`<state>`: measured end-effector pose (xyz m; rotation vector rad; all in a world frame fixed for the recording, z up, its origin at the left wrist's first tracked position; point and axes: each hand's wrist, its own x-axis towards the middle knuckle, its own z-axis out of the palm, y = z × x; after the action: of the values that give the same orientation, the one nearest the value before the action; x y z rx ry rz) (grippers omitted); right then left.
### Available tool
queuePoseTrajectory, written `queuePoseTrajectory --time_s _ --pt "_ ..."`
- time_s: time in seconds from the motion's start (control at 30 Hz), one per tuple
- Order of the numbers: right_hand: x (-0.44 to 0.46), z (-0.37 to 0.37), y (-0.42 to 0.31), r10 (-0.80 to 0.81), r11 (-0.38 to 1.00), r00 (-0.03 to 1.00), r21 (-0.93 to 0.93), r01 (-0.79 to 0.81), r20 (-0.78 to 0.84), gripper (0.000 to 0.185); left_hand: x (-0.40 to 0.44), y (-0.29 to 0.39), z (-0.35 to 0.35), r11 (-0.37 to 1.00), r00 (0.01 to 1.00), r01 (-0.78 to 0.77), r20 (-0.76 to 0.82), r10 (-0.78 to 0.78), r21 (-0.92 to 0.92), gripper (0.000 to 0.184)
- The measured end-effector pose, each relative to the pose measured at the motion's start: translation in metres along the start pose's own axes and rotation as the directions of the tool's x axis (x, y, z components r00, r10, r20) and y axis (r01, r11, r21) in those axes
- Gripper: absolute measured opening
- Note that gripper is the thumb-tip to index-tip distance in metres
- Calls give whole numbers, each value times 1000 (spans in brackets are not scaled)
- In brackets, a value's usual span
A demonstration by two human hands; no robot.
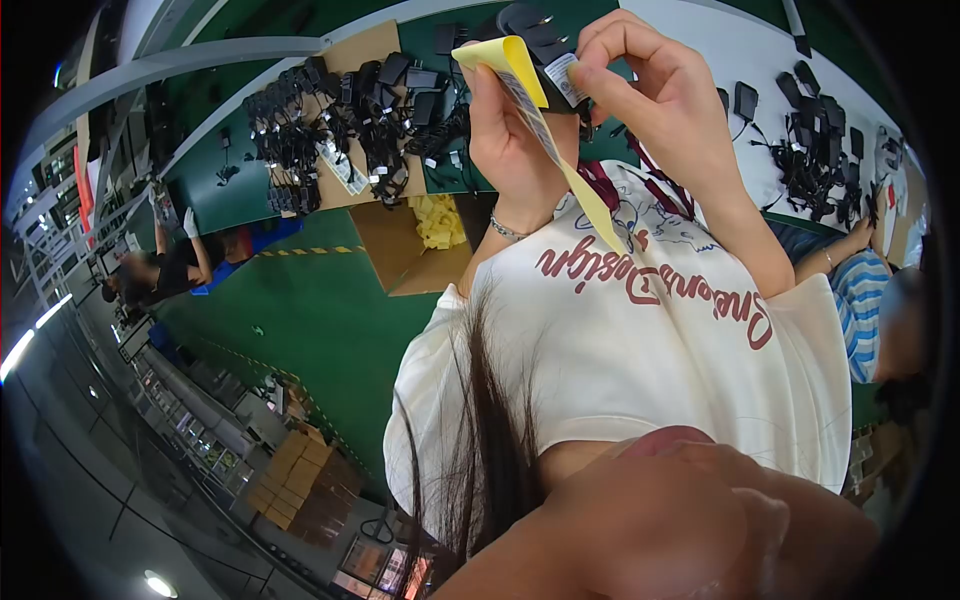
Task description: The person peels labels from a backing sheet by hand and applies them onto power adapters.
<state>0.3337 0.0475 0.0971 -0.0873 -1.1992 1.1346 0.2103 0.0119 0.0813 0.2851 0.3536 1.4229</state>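
Note:
My left hand (515, 150) is closed around a folded yellow strip of labels (595, 205), whose long end hangs down in front of my shirt. The strip's upper end curls over above the thumb. My right hand (665, 105) pinches the edge of a small white printed label (564, 78) between thumb and forefinger. Behind that label is a black surface, apparently a power adapter; how it is held is hidden. More black power adapters (525, 30) with plug prongs show just beyond my hands.
Bundles of black adapters with cables (385, 120) cover the cardboard on the left of the bench. Others (820, 140) lie on the white surface at right. An open carton (385, 250) holds crumpled yellow paper (438, 222). People sit at both sides.

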Motion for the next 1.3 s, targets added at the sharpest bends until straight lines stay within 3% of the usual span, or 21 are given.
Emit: queuePoseTrajectory --time_s 0.17,0.4,0.47,0.57,0.6,0.63,0.7,0.73,0.77,0.83,0.87,0.9,0.97,1.03,1.07,1.1,1.13,1.17,1.2,1.23,1.3 --pt "-3 -6 13 -94 995 995 19 94 22 7 -1 3 8 999 999 -28 43 26 40 39" --pt "1 -4 5 -37 999 999 -12 37 36 9 1 4 16 994 997 -78 7 78 72 38" --pt "1 -6 8 -41 999 998 -30 42 39 10 3 3 8 996 987 -57 147 66 -70 49" --pt "5 -1 0 -74 996 996 -52 76 43 11 3 2 1 991 979 -47 191 70 -125 56" --pt "17 11 -25 264 944 962 -187 -273 -75 12 3 2 0 992 983 -60 167 78 -112 56" --pt "30 22 -51 547 759 805 -269 -593 -229 13 3 2 0 992 984 -65 157 81 -105 56" --pt "30 22 -53 734 471 549 -283 -835 -399 14 3 3 2 994 991 -88 96 94 -62 56" --pt "20 11 -33 555 740 801 -305 -599 -227 14 2 3 3 994 993 -104 45 105 -23 55" --pt "10 -1 -12 285 920 957 -265 -289 -55 15 3 4 3 994 994 -109 21 109 -3 54" --pt "14 1 -14 -39 984 995 -169 53 89 16 6 7 -2 993 992 -103 72 99 55 53" --pt "17 5 -33 325 897 945 -304 -322 -45 17 8 9 -6 991 986 -94 145 80 92 52" --pt "26 13 -53 622 661 753 -370 -653 -216 17 9 9 -9 988 975 -88 215 59 126 51" --pt "27 17 -62 797 319 454 -360 -877 -398 18 10 8 3 995 973 -72 225 53 76 47" --pt "13 18 -52 709 594 581 -106 -797 -399 12 12 6 18 999 971 -54 234 52 4 41" --pt "5 14 -40 682 652 608 -39 -758 -406 10 13 6 24 999 970 -49 236 53 -20 39" --pt "-2 10 -27 655 704 633 28 -710 -412 9 16 8 28 983 997 63 57 -54 -174 33" --pt "-9 -8 4 363 930 886 52 -364 -289 7 19 9 31 930 978 138 -102 -183 -341 28" --pt "-14 -25 33 -11 991 983 130 35 -181 8 20 10 31 890 951 164 -170 -257 -425 26" --pt "-15 -28 41 -210 956 966 177 236 -154 8 20 12 30 844 914 171 -237 -328 -509 24" --pt "-14 -30 48 -399 876 909 243 417 -121 9 18 15 29 860 922 232 -180 -344 -454 23" --pt "-9 -33 46 -473 877 878 -56 477 68 13 17 18 26 874 920 328 -89 -382 -358 22"
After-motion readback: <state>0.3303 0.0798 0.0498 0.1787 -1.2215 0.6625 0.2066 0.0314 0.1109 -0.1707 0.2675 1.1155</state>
